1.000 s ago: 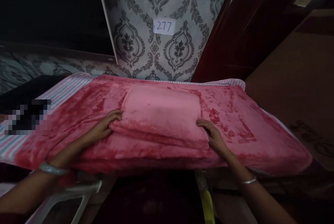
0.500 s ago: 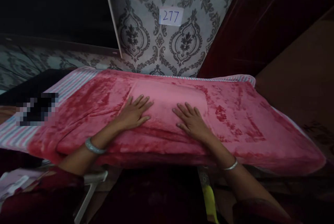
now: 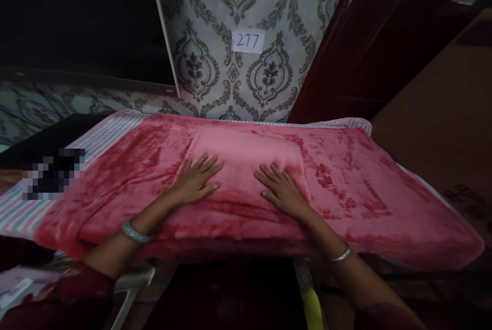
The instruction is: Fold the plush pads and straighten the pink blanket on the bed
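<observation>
A folded pink piece of cloth (image 3: 246,146) lies on a plush pink and red blanket (image 3: 346,176), in the middle of the head view. On the left part of the folded cloth rests my left hand (image 3: 198,179), palm down with its fingers spread. My right hand (image 3: 280,189) lies flat on the right part, fingers also apart. Neither hand grips anything. Whatever is under the palms is hidden. The blanket covers a table-like surface, and its front edge hangs down towards me.
A blue, pink and white striped cloth (image 3: 103,138) shows under the blanket's left side, with a pixelated dark item (image 3: 56,173) on it. Behind are a dark screen (image 3: 77,22), patterned wallpaper and a paper marked 277 (image 3: 248,41). Dark red furniture (image 3: 357,53) stands at the right.
The whole view has shifted, so the wall, blanket and hands sit slightly lower in the picture. Both hands stay flat on the folded cloth in nearly the same place.
</observation>
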Motion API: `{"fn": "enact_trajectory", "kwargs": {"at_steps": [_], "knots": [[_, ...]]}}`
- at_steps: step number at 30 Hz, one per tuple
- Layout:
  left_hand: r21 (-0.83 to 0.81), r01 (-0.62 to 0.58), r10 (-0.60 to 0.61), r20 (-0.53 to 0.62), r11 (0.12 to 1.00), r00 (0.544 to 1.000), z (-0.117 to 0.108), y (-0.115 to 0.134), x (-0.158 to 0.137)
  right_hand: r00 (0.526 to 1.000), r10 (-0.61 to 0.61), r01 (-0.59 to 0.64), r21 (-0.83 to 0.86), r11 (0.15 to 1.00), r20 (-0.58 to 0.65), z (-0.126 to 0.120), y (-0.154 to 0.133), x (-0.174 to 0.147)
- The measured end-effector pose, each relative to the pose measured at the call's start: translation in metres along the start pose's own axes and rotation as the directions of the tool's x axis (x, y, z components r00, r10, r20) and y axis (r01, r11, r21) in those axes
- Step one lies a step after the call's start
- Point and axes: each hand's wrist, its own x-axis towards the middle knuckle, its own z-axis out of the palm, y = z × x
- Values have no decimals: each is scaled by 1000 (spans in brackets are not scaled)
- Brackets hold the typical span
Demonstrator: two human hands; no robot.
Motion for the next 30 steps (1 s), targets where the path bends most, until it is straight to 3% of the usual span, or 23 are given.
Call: {"fn": "enact_trajectory", "kwargs": {"at_steps": [3,7,12,16,20,25,30], "knots": [[-27,18,-19,-31,999,999,-18,7,18,999,32,-31,34,999,-37,-19,3,18],[21,51,-49,-93,998,995,-33,17,61,971,219,-231,-127,965,-100,-41,6,56],[91,203,-198,-58,975,978,-8,9,91,899,431,-434,-266,861,-75,-25,20,74],[93,211,-202,-94,973,975,13,1,89,900,424,-436,-264,860,-106,-5,28,67],[91,224,-217,-79,970,973,15,0,89,900,421,-436,-243,867,-113,-2,30,67],[91,229,-226,-33,969,973,8,0,95,899,429,-439,-217,872,-94,-11,28,70],[48,206,-207,28,977,978,-14,13,86,881,473,-466,-163,870,7,-32,12,61]]}}
